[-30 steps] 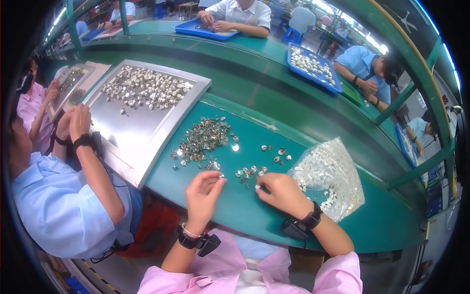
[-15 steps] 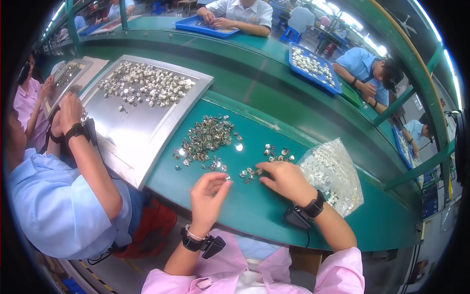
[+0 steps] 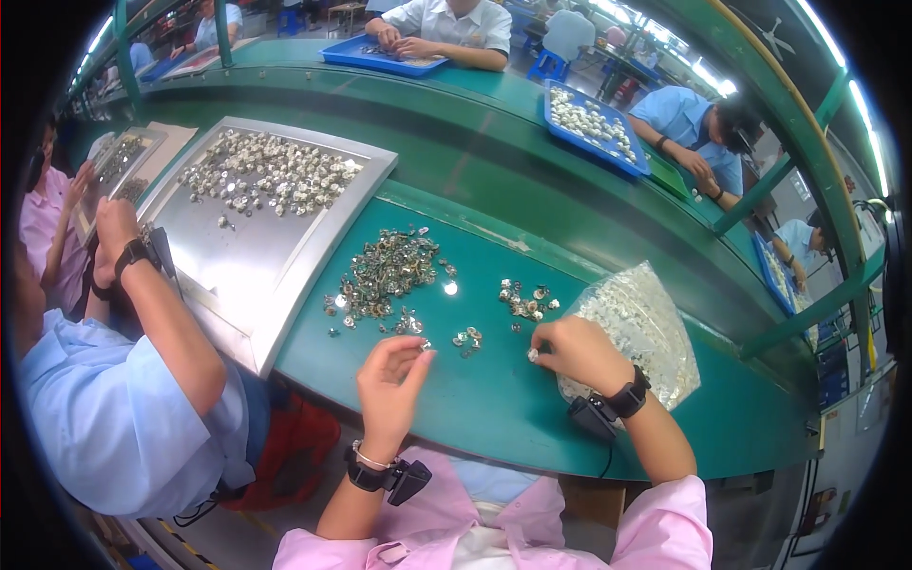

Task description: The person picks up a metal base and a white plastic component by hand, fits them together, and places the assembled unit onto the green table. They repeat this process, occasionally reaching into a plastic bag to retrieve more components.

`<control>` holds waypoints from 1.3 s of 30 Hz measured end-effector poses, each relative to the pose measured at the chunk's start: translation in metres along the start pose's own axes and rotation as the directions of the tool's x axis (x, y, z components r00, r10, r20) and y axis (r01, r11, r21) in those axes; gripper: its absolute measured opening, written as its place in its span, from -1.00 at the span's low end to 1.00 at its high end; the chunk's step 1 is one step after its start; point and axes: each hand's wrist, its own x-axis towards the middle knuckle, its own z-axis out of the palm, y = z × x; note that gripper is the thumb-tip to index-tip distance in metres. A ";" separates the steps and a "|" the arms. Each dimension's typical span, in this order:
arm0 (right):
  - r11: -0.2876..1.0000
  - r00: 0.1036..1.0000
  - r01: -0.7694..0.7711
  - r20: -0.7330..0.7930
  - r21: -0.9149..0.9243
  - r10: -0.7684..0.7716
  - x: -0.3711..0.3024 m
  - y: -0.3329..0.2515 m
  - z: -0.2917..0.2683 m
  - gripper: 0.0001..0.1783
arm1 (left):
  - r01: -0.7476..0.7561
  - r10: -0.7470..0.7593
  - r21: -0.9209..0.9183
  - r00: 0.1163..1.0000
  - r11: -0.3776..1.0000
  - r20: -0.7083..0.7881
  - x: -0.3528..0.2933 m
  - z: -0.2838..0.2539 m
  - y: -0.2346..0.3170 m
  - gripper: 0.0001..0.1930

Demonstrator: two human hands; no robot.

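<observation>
My left hand [image 3: 391,380] hovers over the green table [image 3: 494,399] with a small metal part [image 3: 424,347] pinched at its fingertips. My right hand [image 3: 579,353] rests on the table and pinches another small metal part [image 3: 533,355]. Between the hands lies a little cluster of parts [image 3: 466,337]. A bigger pile of small metal parts [image 3: 385,275] sits further back on the left, and a small group [image 3: 525,299] lies above my right hand. A clear plastic bag of parts [image 3: 641,323] lies just right of my right hand.
A silver metal tray [image 3: 285,247] with several parts lies at the left. A person in a light blue shirt [image 3: 104,408] sits close on my left. Blue trays [image 3: 594,128] and other workers are across the bench. A green frame post [image 3: 807,304] stands at the right.
My right hand has drawn back from the small group of parts toward me, holding a part. My left hand has shifted slightly nearer the table's front edge.
</observation>
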 end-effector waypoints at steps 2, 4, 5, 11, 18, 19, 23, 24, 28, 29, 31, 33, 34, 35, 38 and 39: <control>1.000 0.995 0.001 -0.100 0.010 0.000 -0.001 0.007 0.007 -0.84 | 0.011 -0.011 -0.005 1.000 1.000 -0.003 0.000 0.001 0.000 -0.78; 0.998 0.982 -0.042 -0.181 0.051 0.050 -0.004 0.005 0.004 -0.84 | 0.007 -0.007 -0.016 1.000 1.000 -0.009 0.000 0.002 0.003 -0.79; 0.992 0.961 -0.080 -0.257 0.093 0.101 -0.006 0.003 0.001 -0.83 | 0.004 -0.004 -0.029 1.000 1.000 -0.018 0.000 0.004 0.004 -0.79; 0.758 0.924 -0.075 -0.241 0.648 0.298 -0.047 -0.004 -0.009 -0.82 | -0.009 0.005 -0.091 0.999 0.996 -0.040 -0.009 0.009 0.007 -0.79; 0.131 0.967 -0.112 0.078 0.985 0.242 -0.094 -0.045 -0.003 -0.77 | 0.171 -0.137 -0.228 0.978 0.958 0.161 -0.058 0.040 0.018 -0.79; 0.121 0.963 -0.109 0.075 0.987 0.257 -0.099 -0.053 0.000 -0.77 | 0.181 -0.144 -0.219 0.974 0.959 0.177 -0.063 0.044 0.019 -0.79; 0.181 0.953 0.094 -0.141 0.979 0.267 -0.111 -0.075 0.009 -0.72 | 0.236 -0.162 -0.337 0.959 0.911 0.235 -0.078 0.054 0.027 -0.77; 0.262 0.939 0.142 -0.214 0.955 0.269 -0.112 -0.077 0.009 -0.72 | 0.247 -0.172 -0.322 0.954 0.914 0.244 -0.080 0.055 0.030 -0.77; 0.377 0.889 0.236 -0.356 0.896 0.288 -0.118 -0.077 0.016 -0.76 | 0.276 -0.196 -0.272 0.938 0.922 0.287 -0.084 0.056 0.031 -0.75; 0.344 0.883 0.247 -0.357 0.906 0.306 -0.121 -0.077 0.018 -0.80 | 0.278 -0.192 -0.269 0.933 0.922 0.304 -0.086 0.057 0.031 -0.75; 0.302 0.871 0.258 -0.356 0.918 0.338 -0.125 -0.078 0.021 -0.83 | 0.288 -0.197 -0.253 0.923 0.924 0.331 -0.089 0.057 0.031 -0.75; 0.256 0.872 0.245 -0.328 0.935 0.364 -0.128 -0.078 0.023 -0.79 | 0.272 -0.179 -0.256 0.925 0.928 0.335 -0.092 0.058 0.032 -0.74; 0.233 0.872 0.239 -0.314 0.943 0.376 -0.130 -0.079 0.024 -0.78 | 0.263 -0.169 -0.259 0.927 0.929 0.336 -0.093 0.058 0.032 -0.74; 0.226 0.868 0.241 -0.314 0.944 0.385 -0.132 -0.080 0.025 -0.78 | 0.268 -0.175 -0.249 0.923 0.931 0.342 -0.094 0.058 0.032 -0.74; 0.187 0.870 0.266 -0.319 0.946 0.376 -0.138 -0.082 0.030 -0.75 | 0.149 -0.081 -0.136 0.908 0.979 0.411 -0.093 0.056 0.033 -0.73; 0.180 0.866 0.270 -0.320 0.946 0.383 -0.138 -0.081 0.031 -0.75 | 0.151 -0.086 -0.126 0.905 0.980 0.417 -0.094 0.056 0.033 -0.73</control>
